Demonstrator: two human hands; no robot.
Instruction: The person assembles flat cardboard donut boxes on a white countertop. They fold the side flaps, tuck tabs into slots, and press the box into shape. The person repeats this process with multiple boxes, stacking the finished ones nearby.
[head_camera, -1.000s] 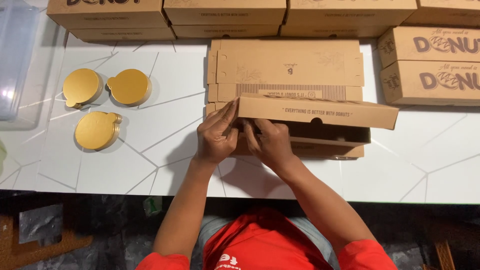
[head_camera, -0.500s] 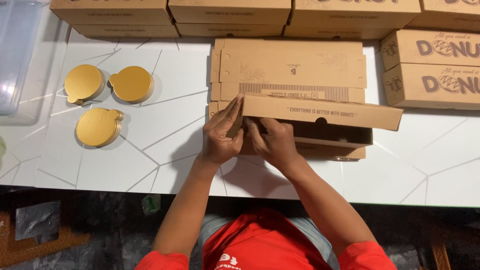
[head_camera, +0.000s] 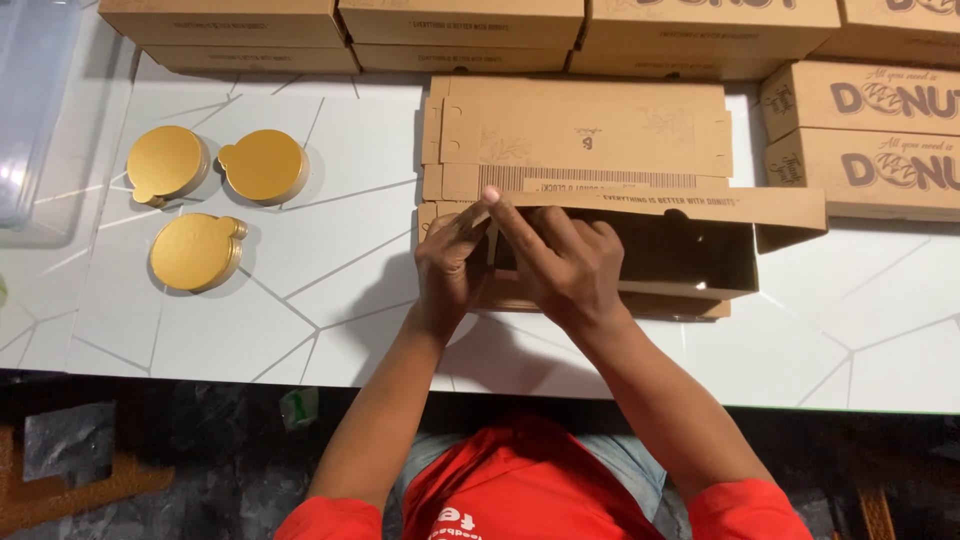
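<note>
Cardboard box (head_camera: 640, 255) half-folded on white surface (head_camera: 300, 290), left end flap pinched by left grip (head_camera: 450, 265) and right grip (head_camera: 560, 260), liable to crease crookedly under uneven pressure; flat blank (head_camera: 580, 135) just beyond, gold discs (head_camera: 200, 195) farther left.

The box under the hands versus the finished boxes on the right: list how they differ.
The box under the hands is half-folded, its inside open and dark; the finished boxes on the right are closed. Both hands, left hand and right hand, press its left end; the finished ones sit stacked, untouched. Both are brown cardboard.
</note>
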